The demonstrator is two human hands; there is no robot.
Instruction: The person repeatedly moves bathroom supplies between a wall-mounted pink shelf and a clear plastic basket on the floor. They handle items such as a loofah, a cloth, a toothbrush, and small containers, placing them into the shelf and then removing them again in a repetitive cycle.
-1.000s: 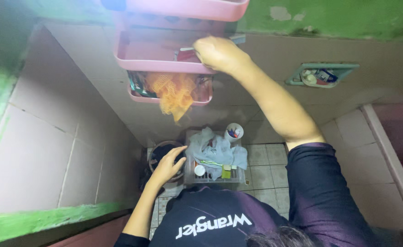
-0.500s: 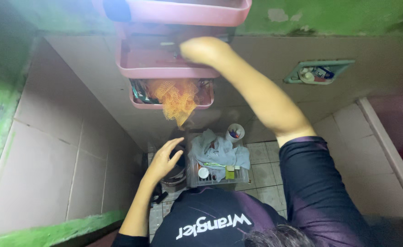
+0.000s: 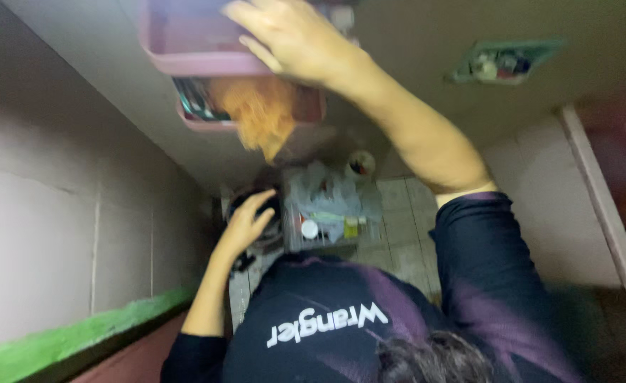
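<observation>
Right hand (image 3: 292,35) raised high, fingers spread loose and apart, palm resting against the front rim of the pink moulded-plastic wall shelf (image 3: 185,53); nothing visibly clamped in it (motion blur hides the fingertips' contact). Shelf tray directly under and beyond the palm, its long axis running left to right across the wall. Just below that grip, a 2nd pink tier (image 3: 206,122) with an orange mesh netting bundle (image 3: 256,117) spilling over its edge, hanging straight down from the wrist line.

Left hand (image 3: 248,223) low and well apart from the shelf, fingers open and slightly curled, empty, hovering at the near rim of a dark round bucket (image 3: 245,206) on the tiled floor. To the right of that hand, a clear slatted plastic crate (image 3: 327,241) heaped with pale grey-blue cloth (image 3: 327,198).

Right hand by far the nearer to the shelf.
</observation>
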